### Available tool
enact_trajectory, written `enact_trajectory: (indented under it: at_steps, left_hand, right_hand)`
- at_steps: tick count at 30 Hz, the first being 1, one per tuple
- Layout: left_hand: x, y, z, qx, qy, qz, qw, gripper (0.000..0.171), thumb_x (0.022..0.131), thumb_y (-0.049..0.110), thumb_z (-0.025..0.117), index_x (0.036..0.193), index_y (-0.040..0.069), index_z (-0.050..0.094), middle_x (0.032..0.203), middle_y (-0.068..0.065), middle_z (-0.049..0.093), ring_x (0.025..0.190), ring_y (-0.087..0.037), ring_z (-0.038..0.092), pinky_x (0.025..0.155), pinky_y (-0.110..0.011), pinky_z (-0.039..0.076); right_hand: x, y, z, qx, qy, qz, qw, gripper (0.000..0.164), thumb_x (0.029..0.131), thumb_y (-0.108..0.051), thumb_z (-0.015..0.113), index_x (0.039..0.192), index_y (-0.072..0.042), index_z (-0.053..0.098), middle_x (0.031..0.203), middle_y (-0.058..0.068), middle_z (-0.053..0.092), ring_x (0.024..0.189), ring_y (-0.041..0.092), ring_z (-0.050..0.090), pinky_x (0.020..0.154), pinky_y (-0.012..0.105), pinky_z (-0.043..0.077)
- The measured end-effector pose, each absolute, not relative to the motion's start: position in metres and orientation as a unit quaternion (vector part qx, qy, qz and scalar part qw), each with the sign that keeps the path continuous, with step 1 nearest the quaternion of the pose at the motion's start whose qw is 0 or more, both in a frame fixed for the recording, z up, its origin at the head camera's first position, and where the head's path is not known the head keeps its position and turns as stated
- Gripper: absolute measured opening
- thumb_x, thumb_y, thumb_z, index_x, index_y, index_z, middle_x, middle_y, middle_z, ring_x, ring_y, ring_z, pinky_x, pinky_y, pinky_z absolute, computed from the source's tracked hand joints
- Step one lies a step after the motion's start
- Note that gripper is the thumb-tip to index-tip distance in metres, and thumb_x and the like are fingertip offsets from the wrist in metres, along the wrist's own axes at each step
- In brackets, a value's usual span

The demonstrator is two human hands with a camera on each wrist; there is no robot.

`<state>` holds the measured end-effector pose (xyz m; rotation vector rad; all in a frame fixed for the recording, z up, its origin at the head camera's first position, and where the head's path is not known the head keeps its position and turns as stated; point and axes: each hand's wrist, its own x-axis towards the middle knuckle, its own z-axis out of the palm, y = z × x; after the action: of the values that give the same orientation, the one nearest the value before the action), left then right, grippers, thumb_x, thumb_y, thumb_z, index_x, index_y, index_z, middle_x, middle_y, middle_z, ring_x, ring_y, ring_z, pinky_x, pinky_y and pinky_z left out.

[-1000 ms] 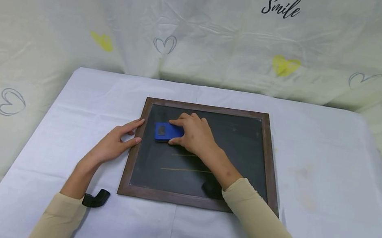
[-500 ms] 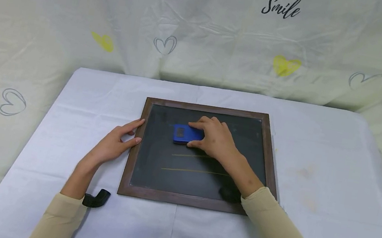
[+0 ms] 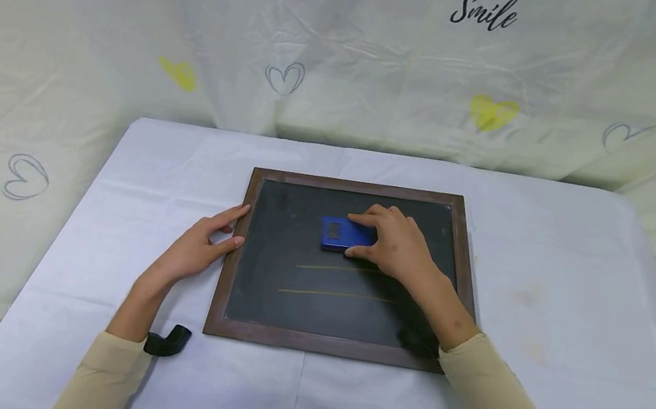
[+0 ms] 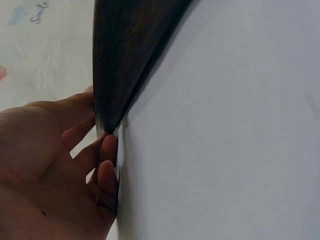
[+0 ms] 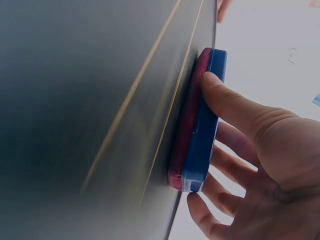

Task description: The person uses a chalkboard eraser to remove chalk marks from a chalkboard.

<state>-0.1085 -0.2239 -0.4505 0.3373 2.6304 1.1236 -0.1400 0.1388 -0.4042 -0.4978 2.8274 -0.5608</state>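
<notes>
A blackboard (image 3: 262, 304) with a brown wooden frame lies flat on the white-covered table. My right hand (image 3: 401, 247) grips a blue blackboard eraser (image 3: 332, 235) by its two long sides, thumb on the near one. In the right wrist view the eraser's dark red felt (image 5: 187, 120) faces down close against the board. Two yellowish chalk lines (image 3: 336, 295) run across the board just below the eraser. My left hand (image 3: 190, 251) touches the left side of the frame (image 4: 120, 55), its index finger and thumb spread apart along the edge.
White cloth (image 3: 577, 284) covers the table around the board. Behind it hangs a pale curtain (image 3: 372, 77) printed with hearts and the word Smile. A black curved piece (image 3: 169, 341) sticks out at my left wrist.
The eraser has slid to the right across the upper part of the board in my right hand. My left hand has stayed at the frame's left edge.
</notes>
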Motion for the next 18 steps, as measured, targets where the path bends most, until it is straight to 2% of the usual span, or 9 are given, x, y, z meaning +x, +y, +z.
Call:
enact_trajectory:
  at_steps: [10,17,18]
  left_hand:
    - [-0.109,-0.223,-0.450,0.115,0.904,0.390,0.134,0.065,0.105,0.024,0.064,0.164,0.019,0.036,0.171,-0.009,0.035,0.132,-0.036,0.053,0.100,-0.049,0.044]
    - [-0.109,-0.223,-0.450,0.115,0.903,0.390,0.136,0.065,0.106,0.026,0.063,0.164,0.019,0.035,0.171,-0.008,0.034,0.134,-0.037,0.053,0.099,-0.049,0.045]
    - [-0.109,-0.223,-0.450,0.115,0.903,0.390,0.137,0.065,0.106,0.026,0.063,0.164,0.019,0.035,0.171,-0.008,0.033,0.134,-0.037,0.053,0.099,-0.050,0.045]
  right_hand:
    - [-0.137,0.173,-0.405,-0.141,0.963,-0.196,0.119,0.070,0.084,-0.042,0.087,0.147,-0.022,0.062,0.143,0.007,0.064,0.129,0.037,0.055,0.108,0.060,0.042]
    - [-0.136,0.194,-0.403,-0.133,0.962,-0.207,0.123,0.070,0.085,-0.040,0.087,0.147,-0.021,0.062,0.145,0.010,0.063,0.136,0.040,0.051,0.116,0.065,0.034]
    - [-0.136,0.197,-0.403,-0.131,0.961,-0.207,0.125,0.070,0.086,-0.040,0.087,0.147,-0.021,0.062,0.145,0.011,0.062,0.137,0.041,0.050,0.115,0.065,0.036]
